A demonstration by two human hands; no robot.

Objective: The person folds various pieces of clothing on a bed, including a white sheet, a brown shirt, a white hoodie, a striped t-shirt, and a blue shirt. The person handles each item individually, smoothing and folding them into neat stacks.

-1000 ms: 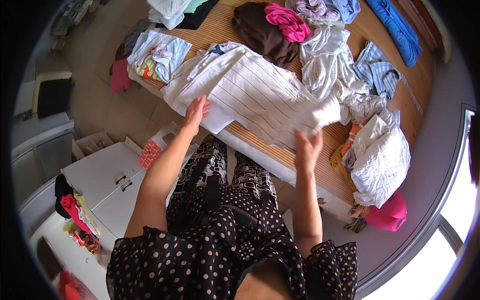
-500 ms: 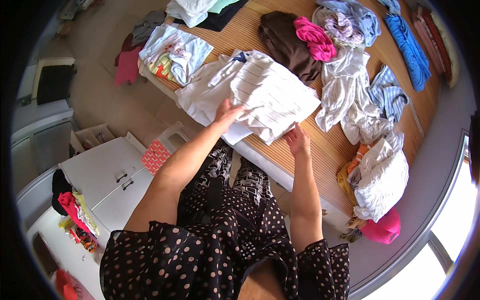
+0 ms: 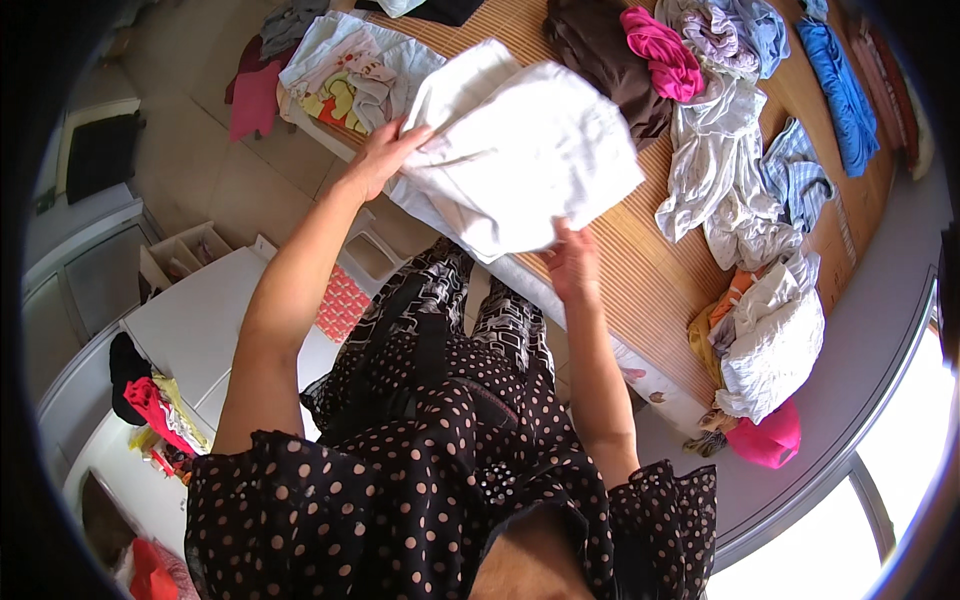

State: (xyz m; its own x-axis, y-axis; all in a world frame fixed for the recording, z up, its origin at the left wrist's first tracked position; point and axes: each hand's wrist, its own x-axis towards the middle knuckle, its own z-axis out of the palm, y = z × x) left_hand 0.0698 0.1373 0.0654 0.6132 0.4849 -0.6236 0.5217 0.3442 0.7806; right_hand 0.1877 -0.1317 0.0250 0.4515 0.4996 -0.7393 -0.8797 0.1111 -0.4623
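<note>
A white garment [image 3: 530, 140], bunched into a rough fold, is raised over the near edge of the slatted bed. Its plain side faces me, and its exact kind is hard to tell. My left hand [image 3: 385, 158] grips its left side, with the thumb lying on top of the cloth. At the near right corner, the fingers of my right hand [image 3: 573, 262] pinch the hem. Just left of the garment lies a stack of pale blue and printed clothes [image 3: 360, 75]. Beyond it sit brown cloth [image 3: 605, 65] and a pink bundle [image 3: 662, 52].
White crumpled clothes [image 3: 715, 150], a striped blue piece [image 3: 797, 175] and rolled blue cloth [image 3: 840, 95] spread over the bed [image 3: 640, 290]'s right side. A white heap [image 3: 770, 345] lies at its near right corner. A stool [image 3: 375, 245] and white cabinet [image 3: 195, 325] stand left.
The white garment has been lifted and turned, so its dark-striped face is no longer visible. My left hand has moved left and away from me; my right hand has shifted slightly left.
</note>
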